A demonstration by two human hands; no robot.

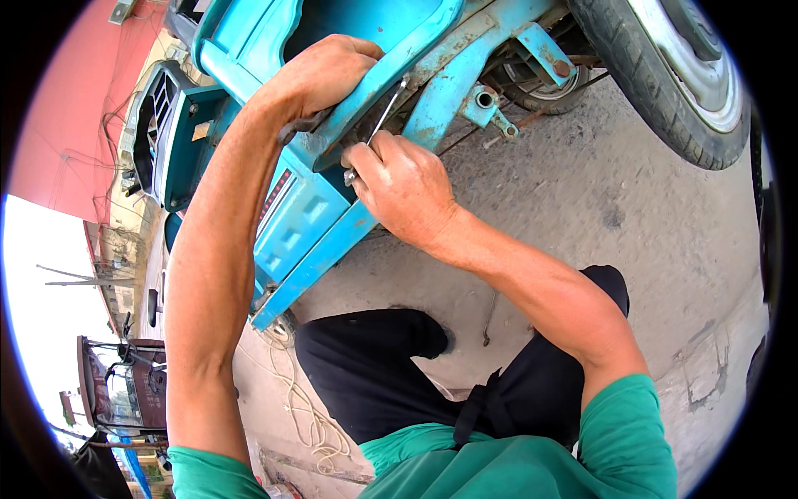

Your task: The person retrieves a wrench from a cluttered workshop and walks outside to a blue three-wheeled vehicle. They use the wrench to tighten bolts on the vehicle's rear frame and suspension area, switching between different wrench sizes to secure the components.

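Note:
A blue vehicle body (312, 220), scuffed and rusty along its frame, lies in front of me. My left hand (337, 71) reaches over the rim of an opening in it; the fingers are hidden behind the panel, so what they touch cannot be seen. My right hand (407, 190) is closed around a slim silver wrench (387, 110). The wrench slants up and away from the fist, its far tip at the rusty frame rail (449, 51). Its other end sticks out at the near side of the fist. A dark curved bar (303, 127) shows beside my left wrist.
A wheel with a black tyre (665, 91) stands at the upper right. Pale rope (312, 416) lies loosely coiled on the concrete ground (540, 208). Another blue vehicle part (195, 141) is at the left, and a dark red vehicle (125, 382) stands farther off.

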